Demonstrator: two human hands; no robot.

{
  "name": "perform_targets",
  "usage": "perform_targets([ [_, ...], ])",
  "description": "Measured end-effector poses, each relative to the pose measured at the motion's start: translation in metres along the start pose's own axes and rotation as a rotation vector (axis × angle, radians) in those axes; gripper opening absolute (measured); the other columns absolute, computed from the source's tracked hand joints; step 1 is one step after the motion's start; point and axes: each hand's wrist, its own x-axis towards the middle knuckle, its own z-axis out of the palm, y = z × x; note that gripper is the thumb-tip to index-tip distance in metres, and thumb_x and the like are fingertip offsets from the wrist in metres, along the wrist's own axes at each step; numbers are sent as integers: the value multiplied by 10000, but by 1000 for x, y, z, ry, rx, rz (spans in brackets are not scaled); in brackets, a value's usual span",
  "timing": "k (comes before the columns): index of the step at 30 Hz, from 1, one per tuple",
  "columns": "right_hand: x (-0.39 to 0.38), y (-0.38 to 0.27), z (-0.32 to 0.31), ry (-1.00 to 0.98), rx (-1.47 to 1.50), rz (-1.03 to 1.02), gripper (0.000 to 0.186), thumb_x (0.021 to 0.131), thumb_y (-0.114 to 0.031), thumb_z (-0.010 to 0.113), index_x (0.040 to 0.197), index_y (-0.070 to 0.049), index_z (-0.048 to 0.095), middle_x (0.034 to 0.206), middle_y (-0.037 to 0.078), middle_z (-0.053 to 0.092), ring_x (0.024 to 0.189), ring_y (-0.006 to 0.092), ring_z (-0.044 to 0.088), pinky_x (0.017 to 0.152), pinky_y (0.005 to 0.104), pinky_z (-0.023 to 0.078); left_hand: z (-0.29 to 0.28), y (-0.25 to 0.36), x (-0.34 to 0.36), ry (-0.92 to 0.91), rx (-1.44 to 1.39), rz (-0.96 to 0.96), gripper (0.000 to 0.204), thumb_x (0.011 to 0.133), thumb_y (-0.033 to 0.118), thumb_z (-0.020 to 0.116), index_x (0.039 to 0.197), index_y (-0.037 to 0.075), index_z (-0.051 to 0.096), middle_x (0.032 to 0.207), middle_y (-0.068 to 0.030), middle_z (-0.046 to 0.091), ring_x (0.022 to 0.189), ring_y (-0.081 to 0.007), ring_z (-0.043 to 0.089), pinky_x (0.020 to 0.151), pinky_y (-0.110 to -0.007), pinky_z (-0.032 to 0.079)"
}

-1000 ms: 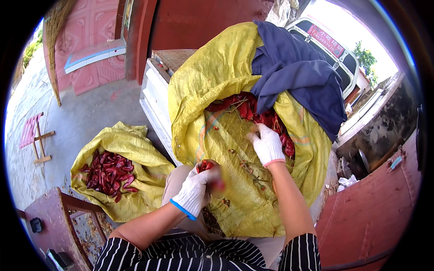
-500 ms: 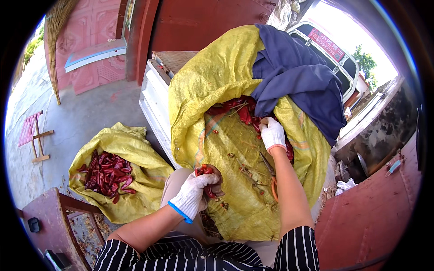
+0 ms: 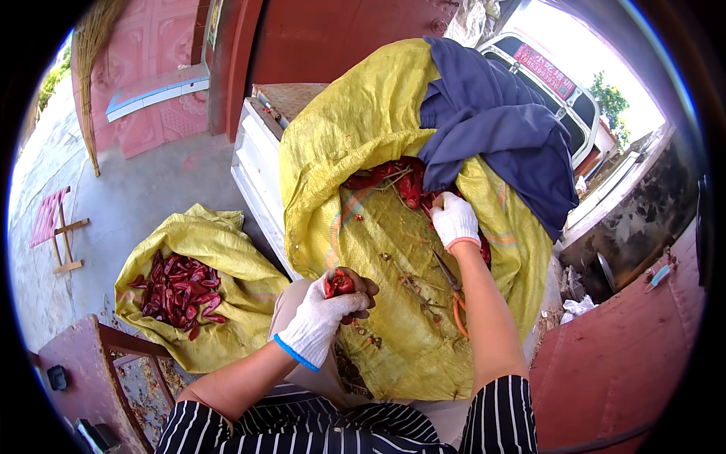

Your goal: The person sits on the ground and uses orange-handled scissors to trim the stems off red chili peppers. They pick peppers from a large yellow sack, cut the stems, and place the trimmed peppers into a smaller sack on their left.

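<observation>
My left hand (image 3: 324,314), in a white knit glove with a blue cuff and dark-stained fingers, is closed around red chili peppers (image 3: 339,284) above the near part of the large yellow woven sack (image 3: 363,91). At the sack's mouth, my right hand (image 3: 455,219), gloved in white, has its fingers bent together against the dried red chilies (image 3: 409,189), by the edge of a dark blue cloth (image 3: 484,113). What its fingertips pinch is hidden. Scissors with orange handles (image 3: 459,314) lie on the sack's flap beside my right forearm, among loose stems and scraps.
On the floor at left, a smaller yellow sack (image 3: 249,280) holds many red chilies (image 3: 181,291). A wooden chair (image 3: 76,356) stands nearer, a folding stool (image 3: 60,227) farther off. The large sack rests against a white-sided vehicle bed (image 3: 261,181). Red metal panels (image 3: 605,363) rise at right.
My left hand has risen slightly and turned, bringing the peppers in its grip higher. My right hand stays at nearly the same spot by the chilies.
</observation>
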Motion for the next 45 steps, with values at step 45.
perform_targets([
  [45,-177,32,-101,-400,-274,12,491,799,-416,709,1083,-26,617,1009,228,681,924,398,669,832,456,520,8,-21,-6,-99,39,-173,351,858,149,748,1153,46,587,900,-14,626,772,-127,625,723,-295,542],
])
